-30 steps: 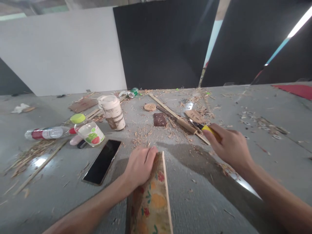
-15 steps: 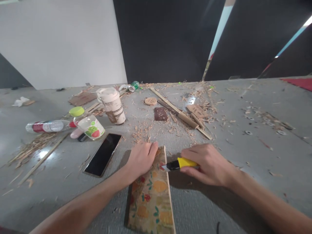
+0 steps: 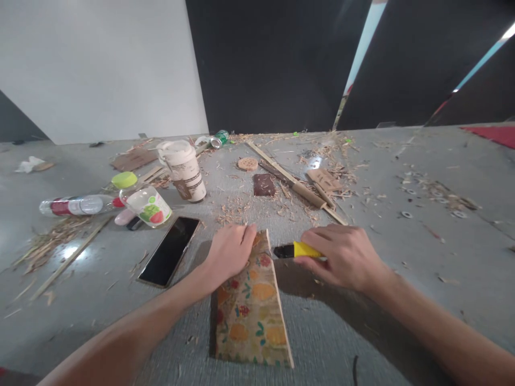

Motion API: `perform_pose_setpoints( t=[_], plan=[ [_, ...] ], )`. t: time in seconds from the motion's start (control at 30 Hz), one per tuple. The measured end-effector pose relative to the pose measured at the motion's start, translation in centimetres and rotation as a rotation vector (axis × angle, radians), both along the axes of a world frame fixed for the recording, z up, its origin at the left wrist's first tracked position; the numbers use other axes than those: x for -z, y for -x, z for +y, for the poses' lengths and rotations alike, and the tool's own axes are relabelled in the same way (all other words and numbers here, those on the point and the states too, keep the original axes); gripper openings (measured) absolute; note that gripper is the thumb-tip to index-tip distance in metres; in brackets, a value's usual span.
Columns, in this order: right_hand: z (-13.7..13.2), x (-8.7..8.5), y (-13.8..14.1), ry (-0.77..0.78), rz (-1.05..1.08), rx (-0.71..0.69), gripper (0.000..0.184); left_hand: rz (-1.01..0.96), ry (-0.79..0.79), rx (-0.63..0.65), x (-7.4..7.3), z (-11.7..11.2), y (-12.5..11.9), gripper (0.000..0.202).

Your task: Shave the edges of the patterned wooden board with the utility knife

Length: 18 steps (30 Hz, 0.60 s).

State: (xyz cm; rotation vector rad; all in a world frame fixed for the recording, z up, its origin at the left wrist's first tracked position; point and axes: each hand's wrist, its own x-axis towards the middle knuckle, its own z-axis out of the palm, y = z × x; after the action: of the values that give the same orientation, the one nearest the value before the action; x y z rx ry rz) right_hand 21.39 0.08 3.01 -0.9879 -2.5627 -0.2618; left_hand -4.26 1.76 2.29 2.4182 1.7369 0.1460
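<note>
My left hand point(image 3: 231, 249) is closed over the far left part of a thin board point(image 3: 257, 311), which is printed with orange fruit, red berries and green leaves. Its right edge is pale and bare. In my right hand point(image 3: 341, 254) is a yellow and black utility knife point(image 3: 303, 250), pointing left. The knife's black tip end is beside the upper right edge of the board; I cannot tell whether the blade touches it. My right fingers wrap round the yellow handle and hide its rear part.
Left of the board lie a smartphone point(image 3: 169, 251), a bottle with a green cap point(image 3: 145, 203) and a clear bottle point(image 3: 80, 205). A lidded cup point(image 3: 185, 174) stands behind them. Further off are a green can point(image 3: 219, 139), a round wooden disc point(image 3: 247, 163), wood strips point(image 3: 287, 174) and scattered shavings.
The knife has moved away from me, from over the board's face to beside its far right edge. The board's near end now shows fully. My left hand keeps its grip.
</note>
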Motion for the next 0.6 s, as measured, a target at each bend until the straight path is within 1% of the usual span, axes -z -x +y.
perform_pose_setpoints(
  t=[0.07,0.1,0.13,0.23,0.27,0.3,0.33,0.37,0.4,0.47,0.53,0.57,0.6],
  plan=[
    [0.1,0.0,-0.1,-0.022,-0.002,0.0,0.036,-0.009,-0.012,-0.001,-0.4,-0.2,0.1,0.052],
    [0.4,0.0,-0.5,-0.04,0.005,0.046,0.037,-0.012,-0.017,0.006,-0.6,-0.4,0.1,0.051],
    [0.8,0.0,-1.1,-0.058,0.021,0.129,0.037,-0.017,-0.023,0.016,-0.8,-0.7,0.1,0.051],
    [2.3,-0.2,-3.8,-0.1,0.135,0.49,0.038,-0.067,-0.033,0.053,-1.2,-1.8,0.1,0.058],
    [2.8,-0.3,-4.7,-0.112,0.178,0.549,0.04,-0.088,-0.038,0.062,-1.3,-2.1,0.1,0.06],
    [3.1,-0.3,-5.4,-0.115,0.205,0.567,0.043,-0.104,-0.045,0.064,-1.3,-2.3,0.1,0.06],
    [3.2,-0.4,-5.8,-0.09,0.225,0.557,0.043,-0.11,-0.049,0.06,-1.2,-2.4,0.1,0.059],
    [3.2,-0.4,-5.8,-0.06,0.233,0.517,0.042,-0.108,-0.053,0.046,-1.1,-2.3,0.1,0.058],
    [3.0,-0.4,-5.4,-0.019,0.23,0.447,0.04,-0.101,-0.056,0.024,-1.0,-2.2,0.1,0.058],
    [2.1,-0.4,-4.0,0.071,0.2,0.245,0.035,-0.074,-0.06,-0.011,-0.9,-1.8,0.1,0.057],
    [1.0,-0.3,-2.3,0.142,0.158,0.034,0.032,-0.04,-0.05,-0.009,-0.8,-1.5,0.0,0.058],
    [0.4,-0.3,-1.5,0.176,0.141,-0.048,0.032,-0.028,-0.042,-0.002,-0.8,-1.4,0.0,0.058],
    [0.0,-0.3,-0.9,0.206,0.125,-0.098,0.032,-0.023,-0.033,0.003,-0.8,-1.4,-0.1,0.058]
  ],
)
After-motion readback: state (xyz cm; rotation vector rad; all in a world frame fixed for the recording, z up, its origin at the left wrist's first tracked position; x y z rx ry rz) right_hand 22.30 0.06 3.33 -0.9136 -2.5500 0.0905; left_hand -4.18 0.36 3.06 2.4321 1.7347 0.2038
